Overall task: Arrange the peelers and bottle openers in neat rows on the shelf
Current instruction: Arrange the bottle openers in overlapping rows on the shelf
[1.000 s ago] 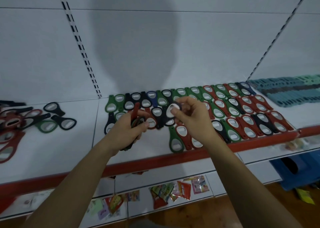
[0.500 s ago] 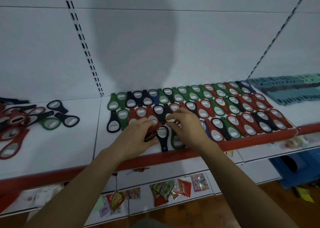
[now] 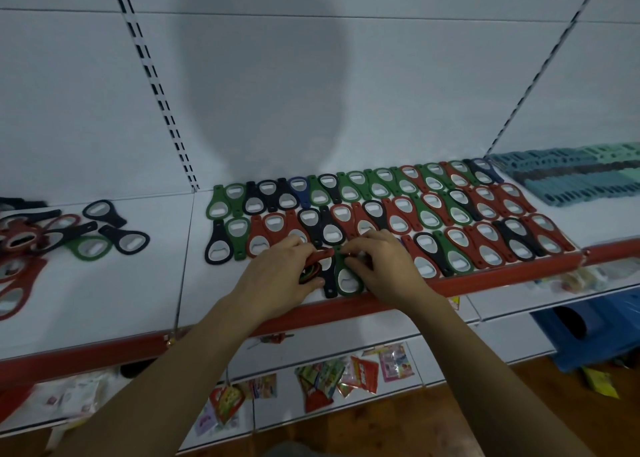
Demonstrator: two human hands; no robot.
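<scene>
On the head view, both forearms come up from 6 o'clock to the front of the shelf. The left hand lies knuckles up, its fingers curled round a small bunch of openers with a red one on top. Just beside it, at its 3 o'clock, the right hand arches over the front row, its fingertips almost meeting the left's. It pinches the narrow handle of a green opener, which lies flat with its round head close to the red front lip. A black opener touches it on the 9 o'clock side.

Now for edges and room. We have the arranged rows packed tight from 12 round to 3 o'clock of the hands, right up to the lip. Bare white shelf opens at 9 o'clock, between the rows and a loose pile at the far left. Teal peelers are stacked well apart at 2 o'clock. Snack packets lie on the lower shelf at 6 o'clock.
</scene>
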